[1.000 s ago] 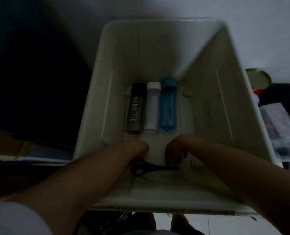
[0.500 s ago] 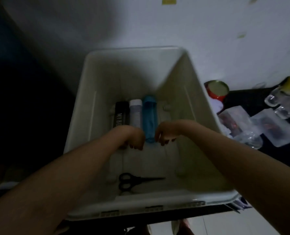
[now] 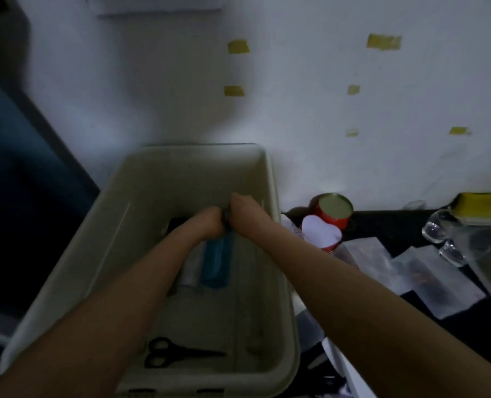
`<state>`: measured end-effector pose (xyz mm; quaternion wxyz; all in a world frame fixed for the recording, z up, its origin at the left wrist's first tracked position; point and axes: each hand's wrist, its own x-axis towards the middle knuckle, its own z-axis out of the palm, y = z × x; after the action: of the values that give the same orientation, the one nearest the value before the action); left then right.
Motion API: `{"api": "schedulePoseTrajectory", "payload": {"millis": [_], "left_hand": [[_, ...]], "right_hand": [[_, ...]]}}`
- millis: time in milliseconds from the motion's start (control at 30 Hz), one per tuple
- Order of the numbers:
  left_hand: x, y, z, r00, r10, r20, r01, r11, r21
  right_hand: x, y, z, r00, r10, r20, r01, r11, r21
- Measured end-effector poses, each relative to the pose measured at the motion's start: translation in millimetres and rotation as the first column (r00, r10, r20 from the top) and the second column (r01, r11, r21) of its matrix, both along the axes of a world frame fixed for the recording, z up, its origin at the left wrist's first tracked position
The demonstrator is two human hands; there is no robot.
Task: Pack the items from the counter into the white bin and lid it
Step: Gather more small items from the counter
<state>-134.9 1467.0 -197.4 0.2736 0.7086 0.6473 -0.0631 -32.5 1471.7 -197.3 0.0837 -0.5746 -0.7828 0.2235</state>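
2 bare forearms show, wearing no sleeve, watch or ring; the left hand and right hand are ungloved.

White bin floor lay bare along its right side; bottles blocked the far middle, scissors the near left. Counter beside it was crowded: red can, clear packets.

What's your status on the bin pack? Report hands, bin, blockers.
Left hand and right hand both down in white bin, at the bottles; grip unclear. Scissors already in. Red tin and packets remain on counter. No lid on.
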Motion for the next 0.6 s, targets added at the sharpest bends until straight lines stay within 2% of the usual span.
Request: {"api": "schedulePoseTrajectory", "payload": {"millis": [133, 200, 267, 333, 400, 500, 600], "left_hand": [[18, 0, 17, 0.992, 0.103, 0.074, -0.113, 0.985, 0.133], [30, 0, 25, 0.963, 0.208, 0.173, -0.241, 0.95, 0.199], [51, -1, 32, 0.921, 0.263, 0.287, -0.332, 0.914, 0.231], [80, 2, 38, 0.885, 0.24, 0.398, -0.349, 0.909, 0.229], [115, 6, 47, 0.884, 0.155, 0.44, -0.305, 0.906, 0.295], [167, 16, 51, 0.94, 0.029, 0.339, -0.167, 0.908, 0.384], [218, 23, 43, 0.947, -0.091, 0.307, -0.006, 0.954, 0.299]], "right_hand": [[17, 17, 20, 0.977, -0.003, -0.215, 0.038, 0.987, 0.157], [46, 27, 37, 0.939, -0.035, -0.341, 0.113, 0.971, 0.211], [89, 38, 50, 0.91, -0.094, -0.404, 0.201, 0.953, 0.229], [138, 45, 51, 0.901, -0.18, -0.394, 0.272, 0.943, 0.192], [185, 46, 41, 0.907, -0.258, -0.332, 0.318, 0.938, 0.139], [246, 38, 13, 0.906, -0.345, -0.246, 0.364, 0.931, 0.034], [302, 24, -19, 0.886, -0.438, -0.152, 0.436, 0.899, -0.051]]}}
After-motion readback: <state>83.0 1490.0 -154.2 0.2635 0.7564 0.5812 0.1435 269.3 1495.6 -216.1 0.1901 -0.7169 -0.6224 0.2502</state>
